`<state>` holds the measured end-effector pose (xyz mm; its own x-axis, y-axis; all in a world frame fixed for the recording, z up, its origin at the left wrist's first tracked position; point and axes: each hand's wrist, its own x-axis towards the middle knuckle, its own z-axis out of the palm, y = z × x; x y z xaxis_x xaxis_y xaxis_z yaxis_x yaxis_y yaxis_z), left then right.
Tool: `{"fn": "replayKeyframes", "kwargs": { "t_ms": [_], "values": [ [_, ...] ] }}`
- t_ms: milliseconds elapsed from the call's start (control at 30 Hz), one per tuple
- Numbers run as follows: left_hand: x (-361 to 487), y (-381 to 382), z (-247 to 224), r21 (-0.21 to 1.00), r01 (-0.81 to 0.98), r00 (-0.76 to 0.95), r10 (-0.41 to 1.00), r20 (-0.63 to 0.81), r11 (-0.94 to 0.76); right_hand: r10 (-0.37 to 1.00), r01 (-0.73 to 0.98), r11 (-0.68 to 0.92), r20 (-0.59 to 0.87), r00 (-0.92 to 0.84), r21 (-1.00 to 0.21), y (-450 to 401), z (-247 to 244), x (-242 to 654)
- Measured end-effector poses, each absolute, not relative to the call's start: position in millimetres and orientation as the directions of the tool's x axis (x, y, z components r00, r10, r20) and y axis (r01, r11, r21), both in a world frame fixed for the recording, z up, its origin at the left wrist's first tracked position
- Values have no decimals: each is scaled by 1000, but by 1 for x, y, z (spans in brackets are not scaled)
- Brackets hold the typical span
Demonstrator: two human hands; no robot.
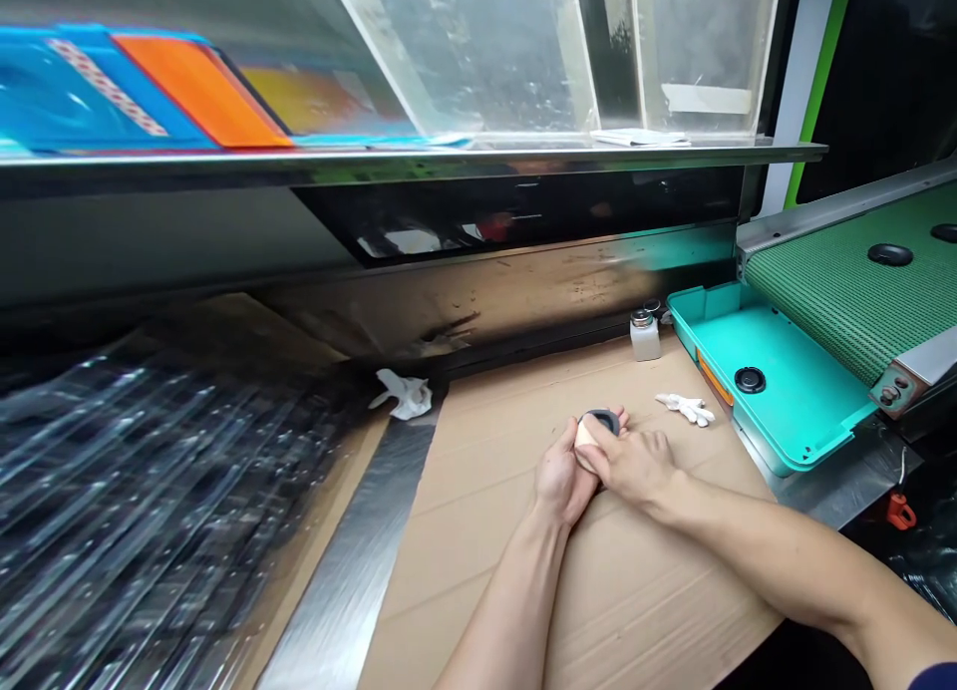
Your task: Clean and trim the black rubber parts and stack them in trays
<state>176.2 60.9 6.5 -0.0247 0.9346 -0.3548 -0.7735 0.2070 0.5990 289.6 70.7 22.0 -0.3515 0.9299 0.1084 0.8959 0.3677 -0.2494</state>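
Note:
Over the cardboard sheet (478, 501), my left hand (560, 476) cups a round black part (600, 420) with a raised rim, its fingers curled under it. My right hand (635, 461) bends over the same part from the right, thumb and fingers closed. A small pale piece of material (584, 439) shows between the hands, against the part, under my right fingers; its exact kind cannot be made out. Much of the part's lower side is hidden by the hands.
A white glove (686, 409) and a metal-topped bottle (644, 335) are near a teal tray (814, 411) holding a black round part (750, 380). A green conveyor (844, 271) carries similar parts. Clear plastic trays (150, 501) lie left; a metal shelf (523, 157) runs above.

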Motion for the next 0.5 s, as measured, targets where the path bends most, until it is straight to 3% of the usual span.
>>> {"fn": "replayKeyframes", "kwargs": {
  "t_ms": [167,300,400,500],
  "values": [
    [163,64,6,576,-815,-157,931,-329,66,965,922,263,80,-251,-284,85,26,305],
    [150,64,9,525,-850,-153,935,-320,41,952,915,275,217,-216,-297,98,34,323],
    [146,62,12,482,-875,-139,934,-328,38,918,943,276,342,-201,-186,104,43,334],
    [145,60,14,445,-894,-107,940,-323,51,931,974,220,310,-193,-53,107,49,344]
  ]
}}
